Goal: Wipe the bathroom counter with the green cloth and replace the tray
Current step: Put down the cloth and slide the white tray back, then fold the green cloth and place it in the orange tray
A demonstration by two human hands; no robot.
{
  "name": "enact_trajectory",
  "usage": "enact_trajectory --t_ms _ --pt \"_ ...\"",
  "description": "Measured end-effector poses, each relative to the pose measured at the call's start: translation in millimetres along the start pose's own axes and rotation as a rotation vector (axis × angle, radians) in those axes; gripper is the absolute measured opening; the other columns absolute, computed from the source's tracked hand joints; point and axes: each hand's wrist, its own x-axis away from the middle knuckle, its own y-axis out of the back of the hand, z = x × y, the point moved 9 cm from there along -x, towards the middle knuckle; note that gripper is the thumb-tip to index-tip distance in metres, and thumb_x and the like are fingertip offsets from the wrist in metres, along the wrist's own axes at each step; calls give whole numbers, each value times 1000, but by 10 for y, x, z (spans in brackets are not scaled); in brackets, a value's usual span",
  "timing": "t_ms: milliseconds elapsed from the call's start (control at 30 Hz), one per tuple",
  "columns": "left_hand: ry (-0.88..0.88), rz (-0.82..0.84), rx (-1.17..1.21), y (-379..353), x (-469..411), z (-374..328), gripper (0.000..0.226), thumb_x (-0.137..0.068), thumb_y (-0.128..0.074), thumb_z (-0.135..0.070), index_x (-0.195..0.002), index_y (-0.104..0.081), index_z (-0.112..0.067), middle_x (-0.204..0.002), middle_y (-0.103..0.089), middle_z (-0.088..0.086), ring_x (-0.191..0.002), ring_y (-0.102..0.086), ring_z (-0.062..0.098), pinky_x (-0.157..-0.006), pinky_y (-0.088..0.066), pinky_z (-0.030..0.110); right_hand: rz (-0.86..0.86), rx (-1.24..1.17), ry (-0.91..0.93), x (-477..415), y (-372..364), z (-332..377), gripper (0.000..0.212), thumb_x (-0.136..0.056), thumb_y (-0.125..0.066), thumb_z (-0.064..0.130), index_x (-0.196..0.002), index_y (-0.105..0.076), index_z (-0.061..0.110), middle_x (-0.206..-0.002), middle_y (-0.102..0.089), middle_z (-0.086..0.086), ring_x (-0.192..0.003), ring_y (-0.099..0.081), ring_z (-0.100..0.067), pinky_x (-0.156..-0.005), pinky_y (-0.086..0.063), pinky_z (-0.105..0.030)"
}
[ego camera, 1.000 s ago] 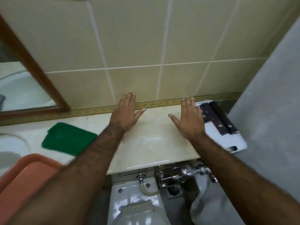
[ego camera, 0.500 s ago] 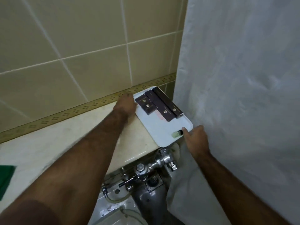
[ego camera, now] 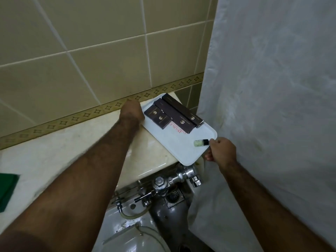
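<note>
One corner of a folded green cloth (ego camera: 7,190) shows at far left, flat on the pale marble counter (ego camera: 54,151). Left hand (ego camera: 131,110) at the far left edge of the white rectangular plastic tray (ego camera: 181,148), fingers hidden; grip cannot be told. Tray sits at the counter's right end, its near corner overhanging. On it: four dark brown boxes (ego camera: 174,113) and a small pale green bottle with black cap (ego camera: 201,142). Right hand (ego camera: 221,150) pinches the tray's near right rim. White curtain (ego camera: 272,106) hangs at right.
</note>
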Motion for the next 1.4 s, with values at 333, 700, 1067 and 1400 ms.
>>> enact_trajectory --t_ms 333,700,1067,1400 --pt "349 140 76 -163 1281 1934 30 -86 -65 -20 -112 -68 -6 -117 -69 14 -108 -65 31 -81 -49 31 144 204 201 399 -817 676 15 -87 -81 9 -74 -77 2 -66 -77 -13 -59 -76 -24 -70 -67 -43" --pt "597 143 305 -258 2220 3119 24 -78 -62 -18 -59 -50 -10 -41 -50 0 -37 -45 5 -26 -25 16 250 428 486 842 -2116 1420 28 -91 -69 6 -118 -79 5 -123 -76 -13 -116 -68 -30 -99 -47 -28" --pt "587 41 371 -67 1796 3255 12 -82 -68 -16 -80 -59 -8 -82 -73 9 -73 -72 24 -58 -52 24 200 410 539 660 -2532 1763 30 -94 -70 8 -122 -76 2 -125 -75 -17 -118 -68 -34 -110 -46 -37" --pt "588 106 385 -158 1769 3353 22 -80 -81 -23 -83 -66 -6 -82 -76 5 -70 -69 17 -59 -46 24 241 431 536 580 -2599 1892 32 -94 -72 16 -124 -77 7 -127 -75 -14 -123 -65 -31 -113 -41 -34"
